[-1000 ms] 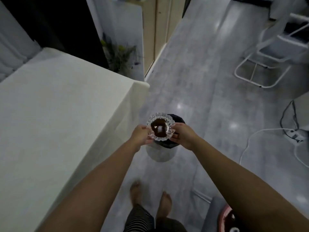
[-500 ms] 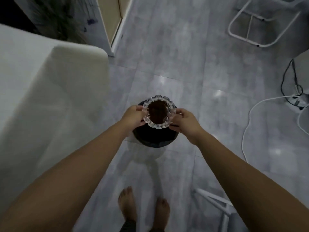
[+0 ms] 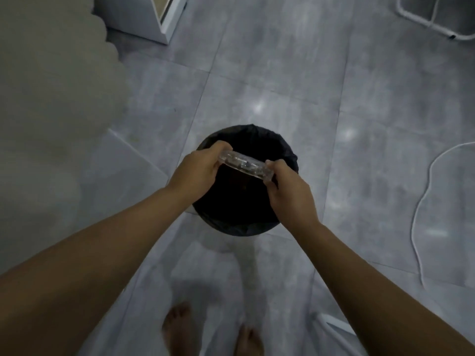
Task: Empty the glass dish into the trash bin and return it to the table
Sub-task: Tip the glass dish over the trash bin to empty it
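Note:
The clear scalloped glass dish (image 3: 244,166) is tipped on edge over the open mouth of the trash bin (image 3: 259,222), which has a black liner and stands on the grey tiled floor. My left hand (image 3: 198,173) grips the dish's left end and my right hand (image 3: 288,191) grips its right end. Only the dish's rim shows, so its inside is hidden. The table (image 3: 51,104), under a pale cloth, is at the left, blurred.
My bare feet (image 3: 210,330) stand just behind the bin. A white cable (image 3: 421,206) snakes over the floor at right. A white tubular frame (image 3: 431,24) sits at top right, a white cabinet corner (image 3: 154,21) at top left.
The view has tilted down and closed in on the bin. The dish, level with dark contents showing before, is now turned on edge over the bin in both hands.

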